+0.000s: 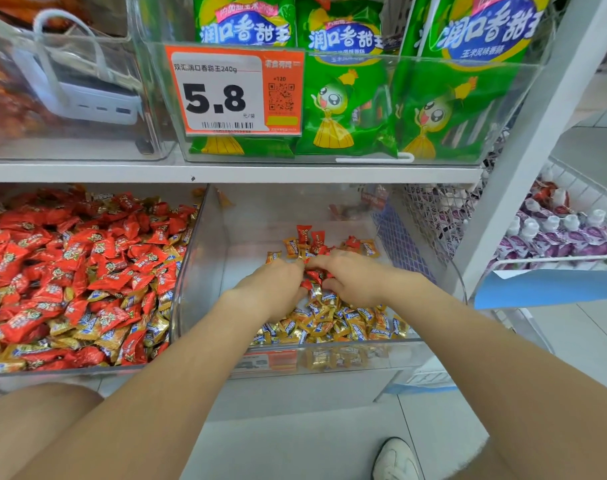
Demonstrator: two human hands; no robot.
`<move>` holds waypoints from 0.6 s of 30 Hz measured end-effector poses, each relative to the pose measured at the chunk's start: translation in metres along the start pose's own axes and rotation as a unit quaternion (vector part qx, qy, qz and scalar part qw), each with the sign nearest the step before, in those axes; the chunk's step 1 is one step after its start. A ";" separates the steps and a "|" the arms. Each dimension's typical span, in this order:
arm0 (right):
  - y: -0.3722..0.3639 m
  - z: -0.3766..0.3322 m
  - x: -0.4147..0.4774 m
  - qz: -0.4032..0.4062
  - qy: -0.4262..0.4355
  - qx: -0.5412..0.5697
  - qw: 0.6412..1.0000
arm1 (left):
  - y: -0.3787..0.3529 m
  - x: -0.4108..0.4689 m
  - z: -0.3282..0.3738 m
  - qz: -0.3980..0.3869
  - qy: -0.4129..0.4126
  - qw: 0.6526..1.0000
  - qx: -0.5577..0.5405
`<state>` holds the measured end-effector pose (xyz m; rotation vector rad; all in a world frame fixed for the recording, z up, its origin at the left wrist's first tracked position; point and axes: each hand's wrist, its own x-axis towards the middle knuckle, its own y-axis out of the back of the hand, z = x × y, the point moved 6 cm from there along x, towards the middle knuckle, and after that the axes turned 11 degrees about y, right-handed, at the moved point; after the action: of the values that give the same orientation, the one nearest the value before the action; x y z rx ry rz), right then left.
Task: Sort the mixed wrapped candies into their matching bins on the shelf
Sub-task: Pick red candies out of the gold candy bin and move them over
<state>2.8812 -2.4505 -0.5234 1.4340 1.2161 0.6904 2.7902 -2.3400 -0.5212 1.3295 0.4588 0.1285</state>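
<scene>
Nearest us, gold candies [330, 323] are lying at the front of the right bin [253, 244], where we think they belong. Just past them, our left hand [271, 289] and right hand [354, 282] are each holding red candies [314, 277] in a curled grip, likely picking out strays. These are probably going to the left bin [52, 370], piled with mostly red.

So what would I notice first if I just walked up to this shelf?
Probably the big orange price tag reading 5.8 on the upper shelf, in front of bright green snack bags. Below left lies a red candy heap. In the clear bin beside it, the left hand and right hand pinch stray red candies beside gold candies.
</scene>
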 end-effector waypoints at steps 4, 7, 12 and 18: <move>-0.001 -0.004 -0.001 -0.047 -0.022 -0.015 0.999 | 0.012 -0.006 -0.011 0.086 0.076 0.991 -0.069; 0.000 -0.007 0.000 -0.068 -0.040 -0.045 0.996 | 0.016 -0.010 -0.015 0.110 0.103 0.983 -0.107; 0.020 -0.008 -0.006 -0.016 -0.062 -0.006 0.998 | 0.036 -0.027 -0.008 0.139 0.061 0.972 -0.179; 0.059 -0.050 -0.028 0.207 -0.075 0.301 0.928 | 0.090 -0.089 -0.005 0.240 -0.003 0.948 -0.210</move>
<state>2.8458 -2.4532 -0.4491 2.2572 1.0549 0.4844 2.7231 -2.3442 -0.4139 0.9939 0.0813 0.5945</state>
